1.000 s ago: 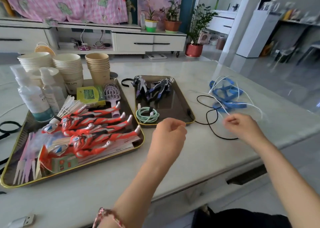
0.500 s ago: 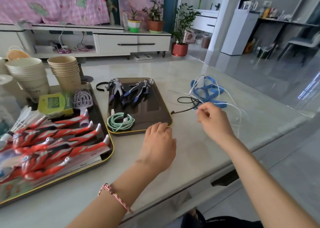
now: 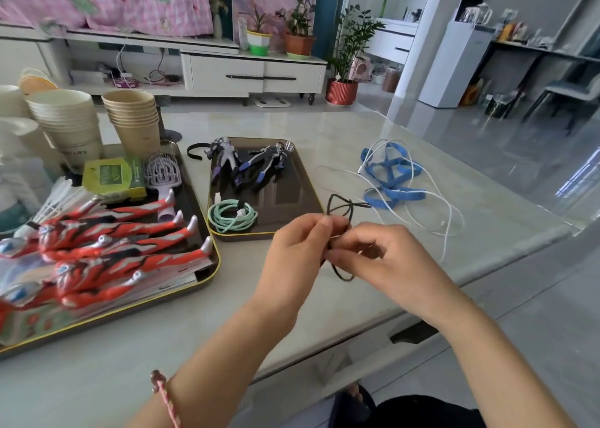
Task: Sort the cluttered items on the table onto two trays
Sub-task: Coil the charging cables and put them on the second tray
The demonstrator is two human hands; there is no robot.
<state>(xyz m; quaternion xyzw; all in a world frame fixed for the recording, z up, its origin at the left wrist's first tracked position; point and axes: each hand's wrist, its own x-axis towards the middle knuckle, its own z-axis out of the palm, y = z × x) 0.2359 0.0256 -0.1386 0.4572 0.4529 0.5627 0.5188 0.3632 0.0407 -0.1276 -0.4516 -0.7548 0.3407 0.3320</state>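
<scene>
My left hand (image 3: 297, 254) and my right hand (image 3: 378, 258) meet above the table's near edge and both pinch a thin black cable (image 3: 339, 205), which loops up above my fingers and down below them. Just behind my hands sits the small dark tray (image 3: 293, 197), holding two dark blue toy figures (image 3: 250, 164) and a coiled mint-green cable (image 3: 232, 216). At the left, the large gold-rimmed tray (image 3: 212, 265) carries several red toy figures (image 3: 123, 242), a green box (image 3: 112, 176) and a lilac hairbrush (image 3: 162, 174).
A blue strap (image 3: 389, 171) tangled with a white cable (image 3: 448, 213) lies on the table to the right. Stacks of paper cups (image 3: 68, 119) stand at the back left. A black band (image 3: 193, 151) lies behind the small tray. The table's edge runs close below my hands.
My right hand has brought the black cable in from the right toward my body. My left hand has lifted off the table and taken hold of the cable too. The view has shifted right.
</scene>
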